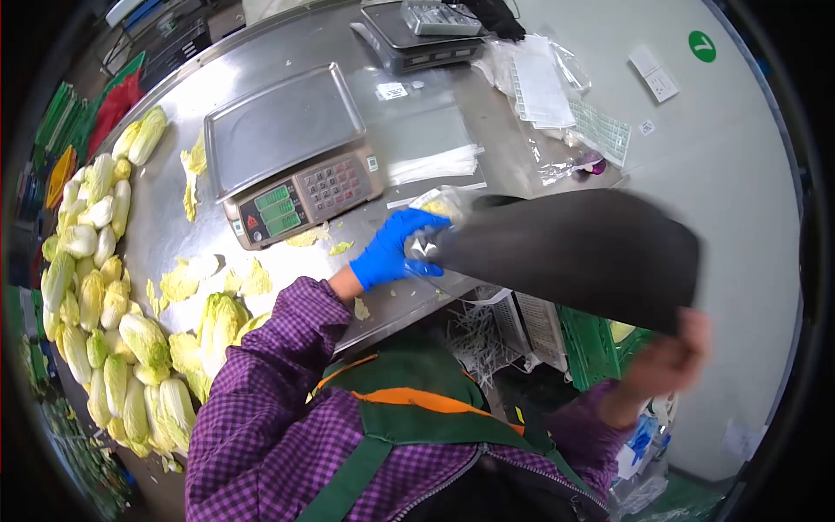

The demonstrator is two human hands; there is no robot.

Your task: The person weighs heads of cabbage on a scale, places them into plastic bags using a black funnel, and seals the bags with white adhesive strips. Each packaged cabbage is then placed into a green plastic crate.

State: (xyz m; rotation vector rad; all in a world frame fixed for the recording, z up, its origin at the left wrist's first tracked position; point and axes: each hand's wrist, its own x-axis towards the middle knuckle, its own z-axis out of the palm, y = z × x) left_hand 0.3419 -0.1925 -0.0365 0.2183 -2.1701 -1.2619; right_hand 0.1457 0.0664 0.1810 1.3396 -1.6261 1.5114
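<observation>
My left hand (396, 250), in a blue glove, is closed around a clear plastic bag (444, 202) with something pale yellow in it. A wide, dark, flat sheet (583, 252) stretches from beside that hand toward the right and hides part of the bag. At the sheet's far lower corner is my right hand (665, 361), bare and blurred, its fingers closed on the edge. Behind my left hand stands a weighing scale (291, 196) with a lit green display and a metal pan. Loose yellow cabbage leaves (252, 277) lie on the steel table near my left forearm.
Many napa cabbages (113, 304) are heaped along the left of the steel table (383, 309). Flat clear bags (426, 130) lie beside the scale. A second scale (417, 39) and label sheets (544, 87) are farther back. Below right is a green crate (587, 348).
</observation>
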